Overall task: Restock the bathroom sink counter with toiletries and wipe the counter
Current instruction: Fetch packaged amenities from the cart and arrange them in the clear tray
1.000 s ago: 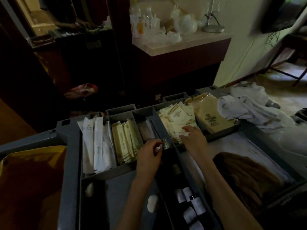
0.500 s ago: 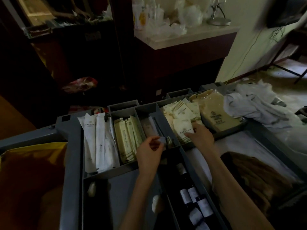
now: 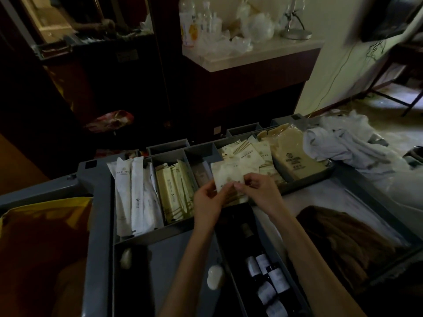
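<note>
A grey housekeeping cart tray (image 3: 98, 202) with divided compartments fills the foreground. My left hand (image 3: 208, 202) and my right hand (image 3: 261, 191) meet over its middle, both pinching a cream square toiletry packet (image 3: 225, 177) held just above the tray. Behind it lies a pile of the same cream packets (image 3: 249, 154). Long white sachets (image 3: 128, 193) and narrow cream sachets (image 3: 174, 193) fill the compartments to the left. Small dark bottles with white labels (image 3: 267, 277) lie in the near compartment below my arms.
Tan bagged items (image 3: 293, 156) and crumpled white cloths (image 3: 343, 145) sit at the tray's right. A brown folded towel (image 3: 343, 239) lies near right. A yellow bag (image 3: 34, 225) hangs at left. Beyond stands a counter (image 3: 263, 53) with bottles and plastic wrap.
My right hand lifted a cream packet from the pile and brought it left. My left hand rose to meet it, and both now hold the packet.
</note>
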Demonstrator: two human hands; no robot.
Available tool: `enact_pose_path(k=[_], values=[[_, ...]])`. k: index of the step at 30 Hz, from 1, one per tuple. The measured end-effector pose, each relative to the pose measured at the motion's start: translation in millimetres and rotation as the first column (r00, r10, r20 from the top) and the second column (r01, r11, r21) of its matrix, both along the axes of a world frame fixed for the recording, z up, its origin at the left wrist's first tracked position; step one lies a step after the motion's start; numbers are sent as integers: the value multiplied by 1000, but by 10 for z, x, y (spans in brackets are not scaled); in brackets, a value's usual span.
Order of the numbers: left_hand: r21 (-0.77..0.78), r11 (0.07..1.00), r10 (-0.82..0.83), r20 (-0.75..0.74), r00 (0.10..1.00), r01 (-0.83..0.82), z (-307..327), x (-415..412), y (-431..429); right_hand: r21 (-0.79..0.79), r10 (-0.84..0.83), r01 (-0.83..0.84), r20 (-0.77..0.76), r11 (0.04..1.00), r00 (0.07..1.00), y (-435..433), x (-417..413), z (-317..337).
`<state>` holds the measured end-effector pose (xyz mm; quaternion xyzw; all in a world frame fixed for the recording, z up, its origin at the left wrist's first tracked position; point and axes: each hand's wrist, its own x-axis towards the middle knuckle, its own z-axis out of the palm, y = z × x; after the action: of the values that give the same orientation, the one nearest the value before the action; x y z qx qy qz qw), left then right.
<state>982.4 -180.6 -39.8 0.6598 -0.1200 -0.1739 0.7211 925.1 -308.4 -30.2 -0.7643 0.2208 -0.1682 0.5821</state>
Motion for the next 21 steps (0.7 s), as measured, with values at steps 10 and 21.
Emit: enact_pose_path(k=[10, 21], values=[[32, 987, 156, -63, 986, -155, -150, 108, 116, -47, -59, 56, -77, 997, 995, -193, 86, -14], [106, 983, 154, -9, 988, -152, -224, 122, 136, -554, -392, 70, -488, 830, 780, -500, 391, -248]])
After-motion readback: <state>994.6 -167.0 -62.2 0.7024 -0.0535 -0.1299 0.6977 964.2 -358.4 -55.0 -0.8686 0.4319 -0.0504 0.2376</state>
